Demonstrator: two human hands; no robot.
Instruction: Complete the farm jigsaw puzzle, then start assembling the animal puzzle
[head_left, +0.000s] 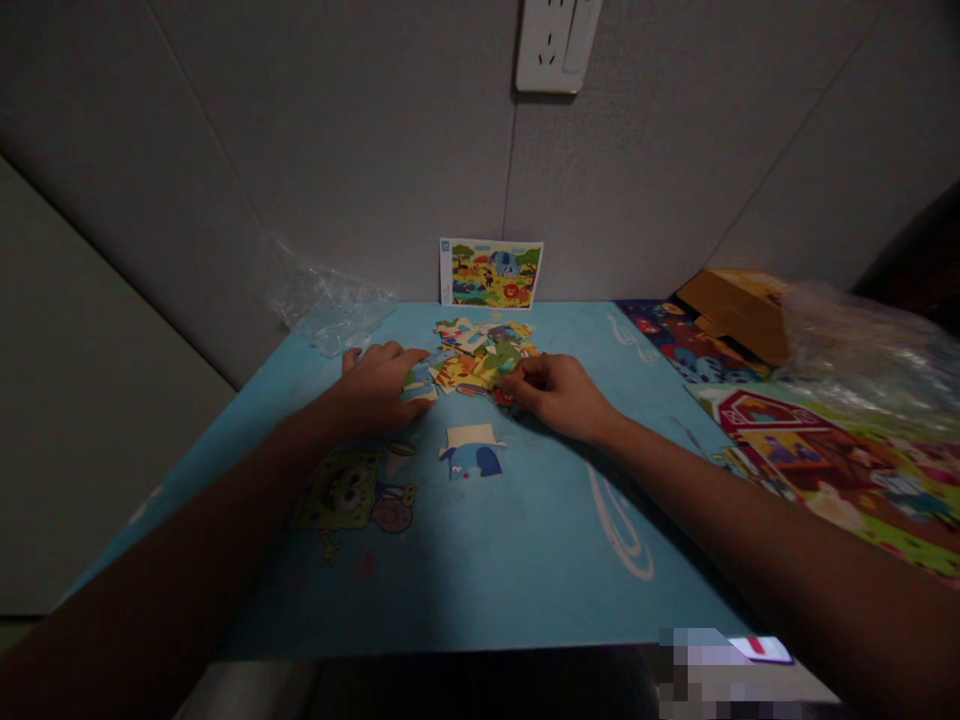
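Note:
A heap of colourful jigsaw puzzle pieces point(480, 355) lies toward the back of the blue table point(525, 560). At the heap's left edge, my left hand point(379, 385) rests with fingers apart, touching a few pale and blue pieces. My right hand point(559, 395) is at the right edge, thumb and forefinger pinched on a puzzle piece, most of which the fingers hide. In front of the heap lie a blue elephant-face piece point(474, 462) and, against its upper side, a cream-coloured piece point(470, 435).
A picture card point(495, 275) of animals leans on the wall behind the heap. Crumpled clear plastic point(330, 305) is at the back left. On the right are a farm-scene puzzle point(847, 450), an opened box point(739, 315) and more clear plastic point(862, 345). A phone point(761, 649) lies near the front right.

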